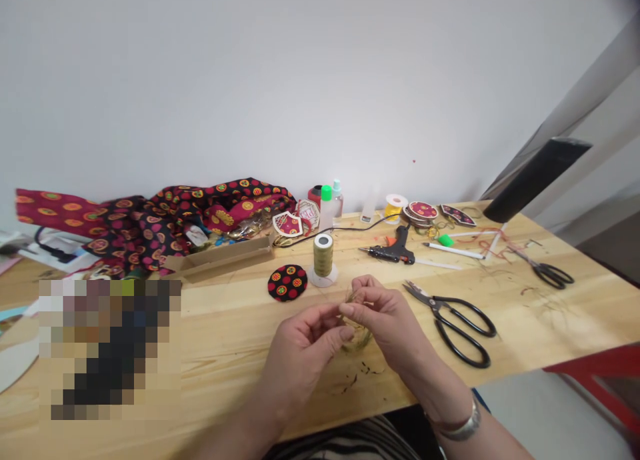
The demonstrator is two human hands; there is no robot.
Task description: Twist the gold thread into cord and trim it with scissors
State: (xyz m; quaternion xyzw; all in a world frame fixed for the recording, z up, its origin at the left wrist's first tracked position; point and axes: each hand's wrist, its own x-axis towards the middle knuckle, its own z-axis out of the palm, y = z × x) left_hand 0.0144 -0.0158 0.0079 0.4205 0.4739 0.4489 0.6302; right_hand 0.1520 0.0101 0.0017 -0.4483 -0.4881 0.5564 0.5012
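Observation:
My left hand (pixel 300 353) and my right hand (pixel 387 323) meet over the wooden table (pixel 525 313), both pinched on a small loose bundle of gold thread (pixel 357 337). The right hand's fingers curl over its top and the left thumb and forefinger hold its near side. Just beyond the hands stands a spool of gold thread (pixel 323 255) on a white base. A round fabric-covered disc (pixel 287 282), black with red and yellow dots, lies to the spool's left. Large black scissors (pixel 455 320) lie to the right of my right hand.
A black glue gun (pixel 395 251) lies behind the scissors. Patterned red and black fabric (pixel 150 223) is heaped at the back left beside a shallow cardboard box (pixel 220 258). Small bottles (pixel 330 203), a yellow ribbon roll (pixel 395 205), fabric cut-outs (pixel 423 212) and smaller scissors (pixel 547 271) sit farther back.

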